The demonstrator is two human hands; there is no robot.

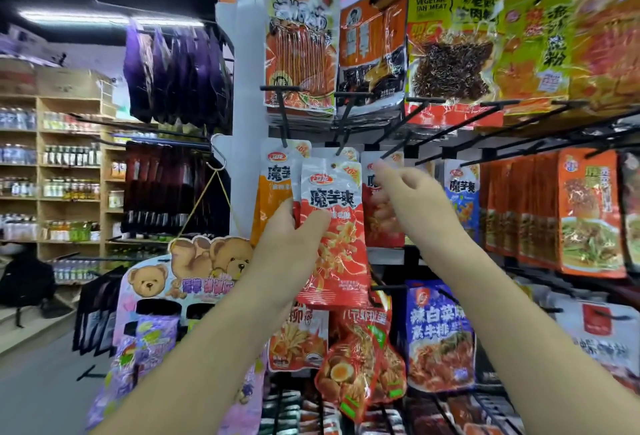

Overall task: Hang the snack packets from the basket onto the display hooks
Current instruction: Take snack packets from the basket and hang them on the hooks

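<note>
While the left hand [291, 240] gripped a glossy red snack packet [332, 251] by its left edge, thumb across the front and fingers behind, the flat pouch stood upright before the rack, its small round hanging hole just below the tip of a thin black display hook [344, 129]; whether the hole had caught on the tip could not be told. The right hand [412, 202] was raised just beside the packet's upper right corner, index finger stretched toward a neighbouring peg and the other fingers curled, and whether it pinched anything could not be told. Crinkled, shiny film covered every pouch around it: an orange packet [273, 192] touching the red one on its left, a blue packet [462, 192] farther right, and larger orange and yellow-green bags above with clear windows. Slim black rods jutted from the rack in rows. A white pillar [246, 116] edged the display, carrying a bent metal S-hook [218, 154] with yellow string down to a die-cut card printed with teddy bears [207, 261]. Dark purple bags [173, 71] hung farther left, beyond them pale wooden shelves [72, 102] of bottles, a grey floor [34, 382] and a long ceiling light.
</note>
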